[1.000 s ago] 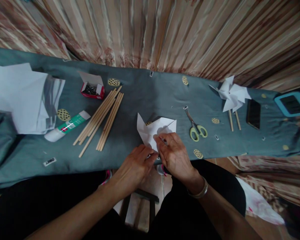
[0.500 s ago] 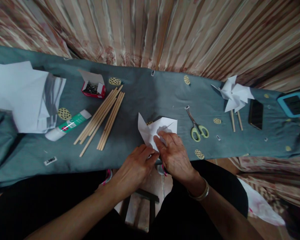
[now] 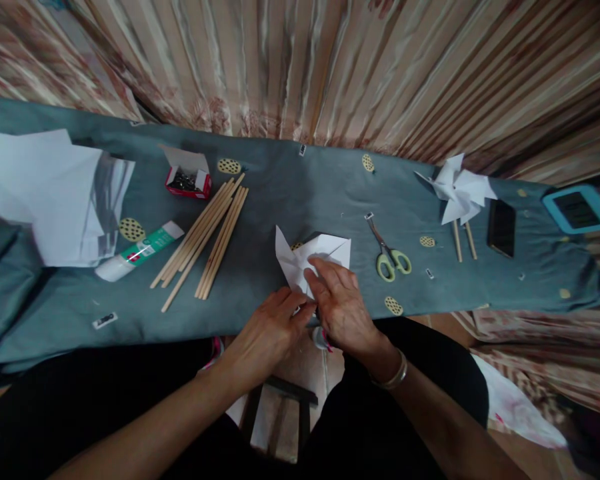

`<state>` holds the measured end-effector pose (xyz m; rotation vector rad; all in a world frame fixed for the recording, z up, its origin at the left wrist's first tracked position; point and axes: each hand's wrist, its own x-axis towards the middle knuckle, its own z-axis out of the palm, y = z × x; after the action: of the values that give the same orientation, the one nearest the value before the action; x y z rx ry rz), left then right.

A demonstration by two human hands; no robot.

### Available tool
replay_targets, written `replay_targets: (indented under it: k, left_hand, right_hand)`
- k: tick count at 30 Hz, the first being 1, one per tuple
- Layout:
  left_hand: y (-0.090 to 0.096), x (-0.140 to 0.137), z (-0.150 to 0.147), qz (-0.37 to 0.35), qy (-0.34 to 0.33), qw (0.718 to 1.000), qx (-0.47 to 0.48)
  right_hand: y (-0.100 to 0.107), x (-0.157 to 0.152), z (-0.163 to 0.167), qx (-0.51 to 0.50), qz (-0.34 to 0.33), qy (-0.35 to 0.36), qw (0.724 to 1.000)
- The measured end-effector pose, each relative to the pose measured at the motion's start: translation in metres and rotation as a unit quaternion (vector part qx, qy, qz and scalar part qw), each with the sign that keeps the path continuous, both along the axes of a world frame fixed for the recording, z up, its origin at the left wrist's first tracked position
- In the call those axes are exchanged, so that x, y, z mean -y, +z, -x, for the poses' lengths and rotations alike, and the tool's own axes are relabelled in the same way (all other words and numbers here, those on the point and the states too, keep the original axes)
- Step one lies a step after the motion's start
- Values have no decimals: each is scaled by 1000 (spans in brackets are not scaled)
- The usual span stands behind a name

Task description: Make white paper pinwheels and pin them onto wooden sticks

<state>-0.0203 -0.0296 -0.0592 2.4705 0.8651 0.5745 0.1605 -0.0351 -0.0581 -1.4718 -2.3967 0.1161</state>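
A white paper pinwheel (image 3: 330,248), partly folded, lies at the front edge of the cloth-covered table. Its left point stands up, and its near part is hidden by my fingers. My left hand (image 3: 279,320) is closed on the near left edge of the paper, thumb and fingers pinched together. Over the middle of the same paper lies my right hand (image 3: 344,300), its fingers bent and pressing on the folds. Just right of it rest green-handled scissors (image 3: 391,260). Several wooden sticks (image 3: 200,233) lie to the left.
Further left are a glue stick (image 3: 140,251), an open red box of metal pins (image 3: 187,181) and a stack of white paper (image 3: 65,200). At the right are finished pinwheels (image 3: 461,190) on sticks, a black phone (image 3: 501,228) and a blue-framed device (image 3: 579,209). A curtain (image 3: 290,73) hangs behind.
My right hand's fingers have lifted and straightened slightly over the paper. My left hand keeps its pinch. The view has shifted a little.
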Motion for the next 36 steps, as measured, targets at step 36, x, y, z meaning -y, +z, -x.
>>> replay_targets:
  k: [36]
  left_hand:
    - [11,-27,20,-171,36,984,16]
  right_hand:
    - [38,2,-60,-133,202,-222,945]
